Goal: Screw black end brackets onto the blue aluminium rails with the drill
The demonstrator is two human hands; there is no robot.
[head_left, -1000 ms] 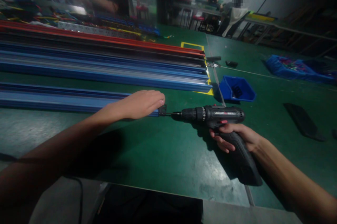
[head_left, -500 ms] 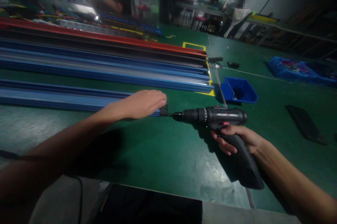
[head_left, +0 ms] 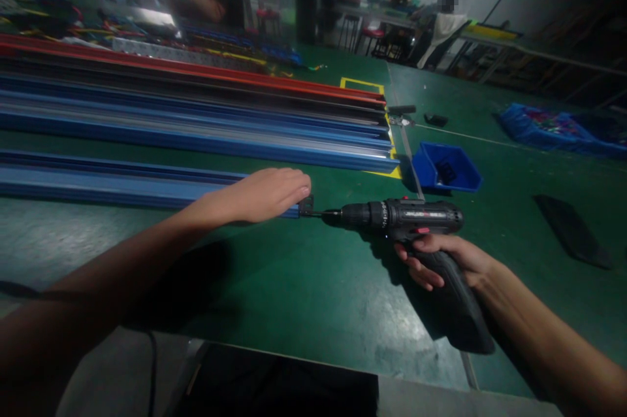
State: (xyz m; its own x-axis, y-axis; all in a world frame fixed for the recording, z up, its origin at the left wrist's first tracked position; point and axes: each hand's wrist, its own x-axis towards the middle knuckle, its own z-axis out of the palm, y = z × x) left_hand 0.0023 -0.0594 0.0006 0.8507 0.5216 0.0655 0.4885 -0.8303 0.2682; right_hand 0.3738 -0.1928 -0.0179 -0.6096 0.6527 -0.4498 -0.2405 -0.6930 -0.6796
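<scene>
A long blue metal profile (head_left: 122,183) lies lengthwise on the green table, a small black end piece (head_left: 307,204) at its right end. Over that end rests my left hand (head_left: 272,193), its fingers wrapped down round the profile. My right hand (head_left: 441,260) grips the handle of a black cordless drill (head_left: 416,214), the index finger near the trigger. The drill lies level and points left. Its bit meets the black end piece; whether it sits in a screw is too small to tell.
Behind lie several more blue profiles (head_left: 196,126) and a red one (head_left: 220,70). A blue bin (head_left: 447,166) with black parts stands right of them. Further right are a flat black object (head_left: 571,231) and blue trays (head_left: 543,126) of small parts. Other people work in the background.
Both hands, the drill and the profile hold nearly the same places. The whole view has shifted very slightly.
</scene>
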